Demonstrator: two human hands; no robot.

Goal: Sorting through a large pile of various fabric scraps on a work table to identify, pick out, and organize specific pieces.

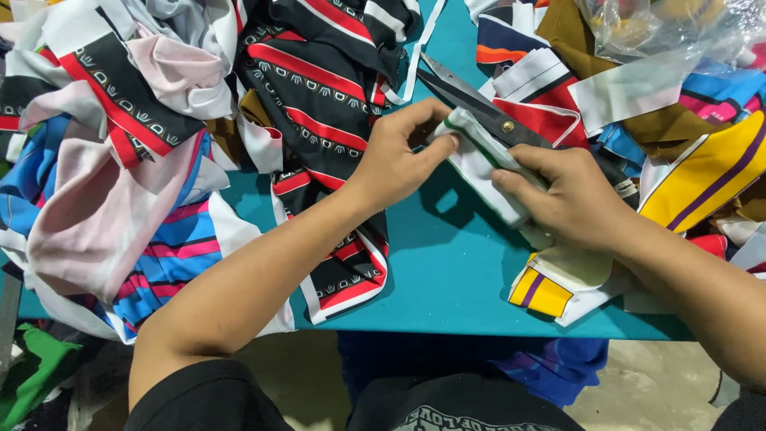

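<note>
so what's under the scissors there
The scissors lie on a folded white fabric piece with a green stripe, pinched by the left hand and pressed by the right hand. Red and white scraps sit beneath too; the handles are hidden behind the right hand.

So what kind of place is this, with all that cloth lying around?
Probably a sewing or garment workshop: heaps of printed fabric scraps cover a teal cutting table, and large scissors lie beside the white cloth piece that both hands hold.
</note>
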